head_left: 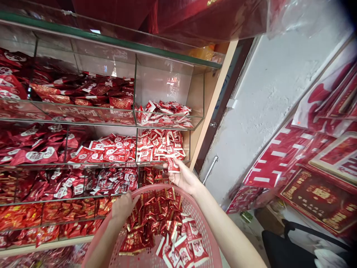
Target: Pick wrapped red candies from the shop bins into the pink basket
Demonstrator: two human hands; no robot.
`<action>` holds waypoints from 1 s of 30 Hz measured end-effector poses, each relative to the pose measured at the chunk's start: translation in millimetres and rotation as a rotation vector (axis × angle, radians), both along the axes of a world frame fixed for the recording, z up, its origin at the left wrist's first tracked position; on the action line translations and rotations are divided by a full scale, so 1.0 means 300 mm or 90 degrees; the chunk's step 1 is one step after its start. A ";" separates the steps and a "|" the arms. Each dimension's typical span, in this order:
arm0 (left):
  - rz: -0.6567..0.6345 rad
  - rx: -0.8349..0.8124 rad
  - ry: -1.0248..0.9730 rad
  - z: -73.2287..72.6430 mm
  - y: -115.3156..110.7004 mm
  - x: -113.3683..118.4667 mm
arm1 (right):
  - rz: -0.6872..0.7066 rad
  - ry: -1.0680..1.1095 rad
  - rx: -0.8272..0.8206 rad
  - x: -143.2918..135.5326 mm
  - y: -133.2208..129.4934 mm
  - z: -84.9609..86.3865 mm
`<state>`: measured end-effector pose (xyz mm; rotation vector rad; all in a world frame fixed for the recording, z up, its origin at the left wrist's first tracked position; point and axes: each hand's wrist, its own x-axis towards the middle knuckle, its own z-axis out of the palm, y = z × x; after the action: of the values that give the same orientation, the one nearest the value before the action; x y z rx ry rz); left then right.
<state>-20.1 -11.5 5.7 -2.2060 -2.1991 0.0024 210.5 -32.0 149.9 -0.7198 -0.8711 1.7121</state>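
My right hand (184,176) pinches a small red-and-white candy packet (173,165) in front of the shelf, just above the far rim of the basket. Behind it, a glass compartment (160,145) is filled with similar red-and-white packets. My left hand (122,204) grips the left rim of a pink plastic basket (205,223). Inside the basket lie dark red, gold-edged packets (152,212) toward the back and left. Several red-and-white packets (185,251) lie at its front right.
Glass-fronted shelves (67,163) hold red packets in many compartments. A wooden side panel (205,134) ends the shelf, beside a grey wall (267,82). Red printed decorations (320,197) stand at right, near a black chair (281,249).
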 end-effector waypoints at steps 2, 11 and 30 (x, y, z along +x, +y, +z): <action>-0.001 0.006 0.015 0.004 -0.003 0.001 | 0.017 -0.055 0.014 0.010 -0.024 -0.026; -0.003 0.008 0.021 0.005 -0.001 0.004 | 0.262 -0.371 0.117 0.047 -0.108 -0.210; -0.014 0.027 0.018 0.004 -0.001 0.004 | 0.544 -1.123 0.358 -0.142 -0.229 -0.472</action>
<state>-18.9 -11.7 6.8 -2.1936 -2.1408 -0.0140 167.9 -100.8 8.5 -1.5376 -3.0182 0.8980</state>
